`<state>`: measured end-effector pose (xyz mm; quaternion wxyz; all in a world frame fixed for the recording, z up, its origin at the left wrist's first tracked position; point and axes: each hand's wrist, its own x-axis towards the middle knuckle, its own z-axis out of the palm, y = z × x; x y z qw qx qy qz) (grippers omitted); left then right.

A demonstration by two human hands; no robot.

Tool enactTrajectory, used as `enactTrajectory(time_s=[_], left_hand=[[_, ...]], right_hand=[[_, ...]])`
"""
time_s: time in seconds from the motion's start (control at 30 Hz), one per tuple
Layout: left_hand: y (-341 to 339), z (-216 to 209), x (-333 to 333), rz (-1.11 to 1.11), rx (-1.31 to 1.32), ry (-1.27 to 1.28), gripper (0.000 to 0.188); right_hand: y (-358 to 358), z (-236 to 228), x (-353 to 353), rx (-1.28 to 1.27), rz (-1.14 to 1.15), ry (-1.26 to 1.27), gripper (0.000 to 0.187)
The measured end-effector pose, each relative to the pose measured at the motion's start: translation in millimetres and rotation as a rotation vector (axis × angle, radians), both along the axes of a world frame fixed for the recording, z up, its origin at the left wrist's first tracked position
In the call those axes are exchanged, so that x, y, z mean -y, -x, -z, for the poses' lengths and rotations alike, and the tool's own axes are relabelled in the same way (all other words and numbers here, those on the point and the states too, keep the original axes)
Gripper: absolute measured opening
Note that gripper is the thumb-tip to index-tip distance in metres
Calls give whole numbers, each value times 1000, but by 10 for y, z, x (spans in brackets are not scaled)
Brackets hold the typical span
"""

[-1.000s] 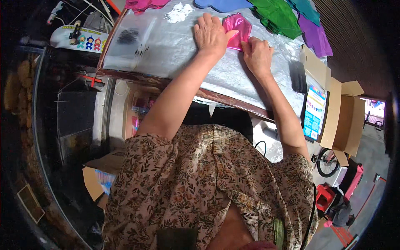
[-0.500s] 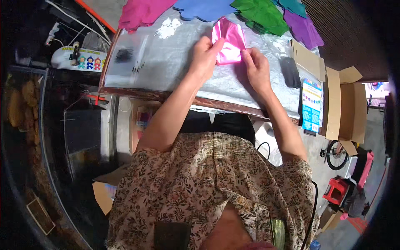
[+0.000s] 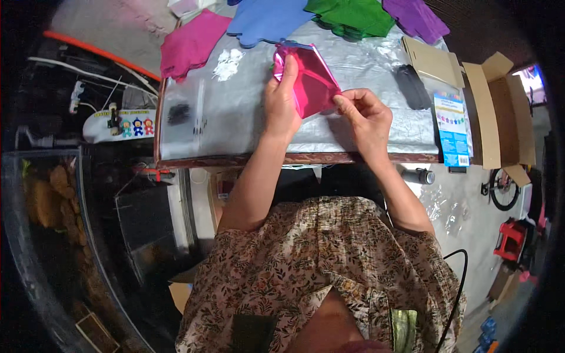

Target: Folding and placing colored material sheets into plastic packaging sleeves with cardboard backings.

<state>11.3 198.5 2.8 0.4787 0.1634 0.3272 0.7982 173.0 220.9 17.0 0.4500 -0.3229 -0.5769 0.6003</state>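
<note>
Over the table [image 3: 235,138], my two hands hold up a shiny pink foil-like piece [image 3: 316,88]; whether it is a pouch or a folded sheet, I cannot tell. My left hand [image 3: 281,112] grips its left side, thumb lying along the front. At its lower right corner, the thumb and fingers of my right hand [image 3: 371,120] pinch the edge. Beyond it lie stacks of wavy-edged cloth-like pieces: magenta [image 3: 194,46], blue [image 3: 272,22], green [image 3: 353,17] and purple [image 3: 415,19]. A small heap of white bits [image 3: 228,63] rests left of my left hand.
Flat black strips [image 3: 413,87] and a tan card piece [image 3: 434,62] lie on the table's right side. A printed blue-and-white packet [image 3: 452,130] is at the right edge, beside an open cardboard box [image 3: 518,120]. Small dark bits [image 3: 179,113] lie at the left.
The pink piece has been turned and tilted, now showing a deeper pink face. My right hand has shifted its pinch on the lower right corner. The whole view has shifted a little.
</note>
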Motion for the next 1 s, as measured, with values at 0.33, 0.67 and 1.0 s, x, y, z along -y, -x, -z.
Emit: enactTrajectory(time_s=[0.33, 0.67, 1.0], left_hand=[[-16, 1, 66, -159, -140, 131, 28], [-77, -97, 103, -139, -91, 139, 32], [-93, -60, 95, -140, -200, 165, 31]], right_hand=[[46, -62, -61, 181, -1, -240, 15], [109, -1, -33, 156, 7, -284, 16], [145, -97, -238, 236, -22, -286, 18]])
